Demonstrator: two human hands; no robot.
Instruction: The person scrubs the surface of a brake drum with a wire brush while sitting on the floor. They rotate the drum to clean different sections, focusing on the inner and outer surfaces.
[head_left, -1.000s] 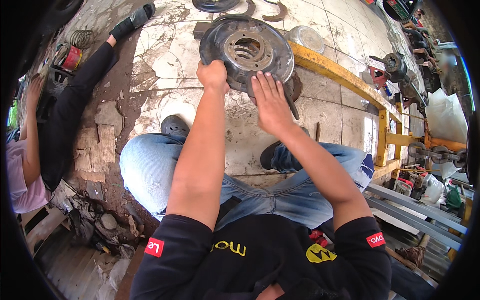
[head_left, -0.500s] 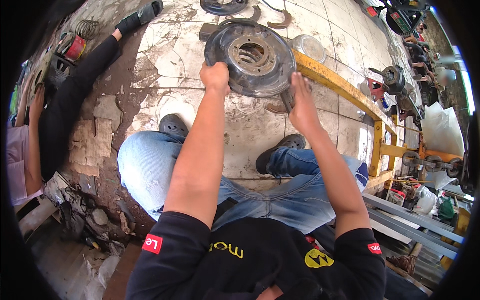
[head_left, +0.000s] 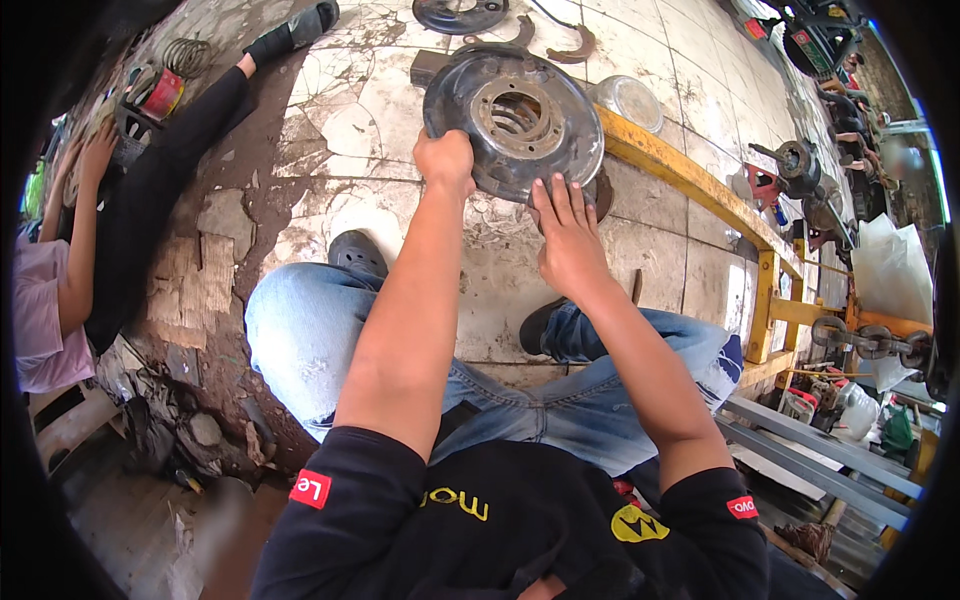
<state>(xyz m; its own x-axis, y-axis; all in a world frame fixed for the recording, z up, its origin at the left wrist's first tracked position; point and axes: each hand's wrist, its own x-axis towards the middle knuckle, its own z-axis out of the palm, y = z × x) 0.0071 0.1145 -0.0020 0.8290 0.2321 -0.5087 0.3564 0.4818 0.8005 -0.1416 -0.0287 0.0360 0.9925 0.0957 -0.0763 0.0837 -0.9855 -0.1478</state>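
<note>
A round black brake backing plate (head_left: 565,95), with a large centre hole ringed by small bolt holes, is tilted up in front of me. My left hand (head_left: 445,160) is wrapped round its lower left rim. Against the lower right of the plate lies my right hand (head_left: 570,225), its fingers stretched out and flat on the surface. A dark edge shows by its index finger, but I cannot make out what it is. Through the centre hole, curved metal rings are visible. What supports the plate underneath is hidden.
Brake shoes (head_left: 572,45) and another backing plate (head_left: 460,14) lie on the tiles beyond. A clear round container (head_left: 630,103) stands beside a yellow metal frame (head_left: 690,180) on the right. At left, another person's leg (head_left: 165,190) stretches across the floor near a coil spring (head_left: 187,58).
My right hand has moved left and inward from the plate's right edge onto its lower face. My left hand keeps its hold on the rim. The whole view has shifted slightly.
</note>
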